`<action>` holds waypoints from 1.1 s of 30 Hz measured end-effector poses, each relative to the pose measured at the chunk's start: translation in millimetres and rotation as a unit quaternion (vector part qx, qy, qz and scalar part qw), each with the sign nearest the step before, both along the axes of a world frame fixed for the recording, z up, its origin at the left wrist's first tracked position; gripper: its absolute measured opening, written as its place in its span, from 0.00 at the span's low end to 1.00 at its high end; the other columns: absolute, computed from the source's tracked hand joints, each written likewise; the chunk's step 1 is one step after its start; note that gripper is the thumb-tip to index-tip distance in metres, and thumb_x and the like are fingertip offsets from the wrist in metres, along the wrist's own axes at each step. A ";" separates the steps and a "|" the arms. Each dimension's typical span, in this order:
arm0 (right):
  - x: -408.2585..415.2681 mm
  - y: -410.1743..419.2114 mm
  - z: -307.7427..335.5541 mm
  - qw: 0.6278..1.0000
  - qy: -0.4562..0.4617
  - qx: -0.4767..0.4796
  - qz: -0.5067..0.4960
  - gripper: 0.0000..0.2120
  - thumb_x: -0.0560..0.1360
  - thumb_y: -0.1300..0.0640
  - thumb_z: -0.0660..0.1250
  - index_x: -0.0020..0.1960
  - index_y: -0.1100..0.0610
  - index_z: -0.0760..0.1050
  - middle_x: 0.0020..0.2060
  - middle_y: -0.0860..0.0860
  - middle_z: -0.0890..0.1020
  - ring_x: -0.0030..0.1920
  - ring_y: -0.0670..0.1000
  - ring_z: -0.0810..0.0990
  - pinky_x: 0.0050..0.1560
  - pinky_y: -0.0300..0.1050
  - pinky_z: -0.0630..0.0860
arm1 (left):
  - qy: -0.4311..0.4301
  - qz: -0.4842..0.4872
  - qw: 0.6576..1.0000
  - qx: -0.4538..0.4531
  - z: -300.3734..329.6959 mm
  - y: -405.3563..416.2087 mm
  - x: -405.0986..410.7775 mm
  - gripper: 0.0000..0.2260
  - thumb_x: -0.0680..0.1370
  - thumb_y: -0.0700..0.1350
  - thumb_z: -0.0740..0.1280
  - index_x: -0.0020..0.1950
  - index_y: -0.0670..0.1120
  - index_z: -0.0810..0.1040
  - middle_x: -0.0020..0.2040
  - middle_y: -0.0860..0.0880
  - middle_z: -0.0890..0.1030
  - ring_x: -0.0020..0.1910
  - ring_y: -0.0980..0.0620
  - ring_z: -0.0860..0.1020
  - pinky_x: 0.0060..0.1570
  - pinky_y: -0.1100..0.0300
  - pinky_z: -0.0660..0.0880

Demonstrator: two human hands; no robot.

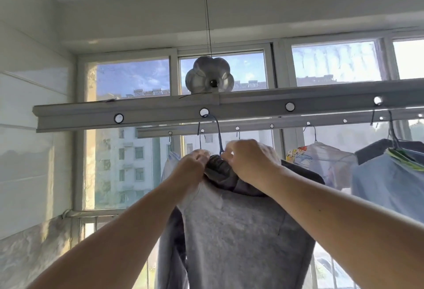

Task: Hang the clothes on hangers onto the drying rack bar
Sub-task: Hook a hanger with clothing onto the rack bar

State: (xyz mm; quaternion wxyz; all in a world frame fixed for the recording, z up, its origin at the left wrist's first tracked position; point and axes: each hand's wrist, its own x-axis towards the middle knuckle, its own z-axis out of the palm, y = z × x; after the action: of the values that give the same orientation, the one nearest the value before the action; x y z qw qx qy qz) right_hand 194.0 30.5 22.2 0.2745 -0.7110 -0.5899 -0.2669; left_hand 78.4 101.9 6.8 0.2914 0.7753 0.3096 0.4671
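Note:
A grey sweater (241, 231) with a dark collar (221, 169) hangs in front of me on a blue hanger. The hanger's hook (218, 132) sits in a hole of the near drying rack bar (160, 114). My left hand (195, 167) pinches the collar on its left side. My right hand (249, 162) grips the collar at the base of the hook. Most of the hanger is hidden under the sweater.
A second rack bar (252, 129) runs behind, carrying a pale shirt (171, 162), a printed garment (321, 158) and a blue shirt (387, 180) with a dark garment on the right. A metal pulley (210, 78) hangs from a ceiling wire. Windows lie beyond; a wall stands at left.

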 end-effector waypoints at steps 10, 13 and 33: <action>39.3 6.4 -1.7 0.991 -0.077 0.039 0.106 0.22 0.77 0.41 0.53 0.29 0.51 0.64 0.28 0.44 0.70 0.37 0.53 0.75 0.43 0.47 0.74 | 0.054 -0.161 0.973 -0.153 23.5 22.1 15.2 0.30 0.78 0.62 0.50 0.52 0.38 0.79 0.45 0.42 0.82 0.47 0.46 0.79 0.56 0.54 0.73; 45.7 6.4 -3.0 0.985 -0.089 0.060 0.132 0.22 0.77 0.42 0.54 0.28 0.52 0.64 0.25 0.45 0.71 0.33 0.53 0.75 0.42 0.48 0.77 | 0.069 -0.175 0.967 -0.173 27.4 21.8 20.9 0.27 0.77 0.62 0.53 0.47 0.42 0.81 0.44 0.43 0.83 0.45 0.46 0.80 0.53 0.53 0.75; 74.0 -16.1 2.6 0.975 -0.153 0.074 0.139 0.22 0.77 0.47 0.57 0.27 0.54 0.62 0.22 0.47 0.69 0.26 0.46 0.69 0.29 0.40 0.60 | 0.380 0.025 0.924 0.037 33.5 20.1 -11.7 0.31 0.74 0.67 0.46 0.60 0.49 0.75 0.64 0.47 0.74 0.62 0.48 0.70 0.68 0.49 0.58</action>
State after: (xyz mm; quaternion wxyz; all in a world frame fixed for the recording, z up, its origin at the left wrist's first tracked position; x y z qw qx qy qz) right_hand 268.0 14.4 24.8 0.2672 -0.5500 -0.6968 -0.3749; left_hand 66.8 121.9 40.3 0.1106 0.8969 0.3990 0.1554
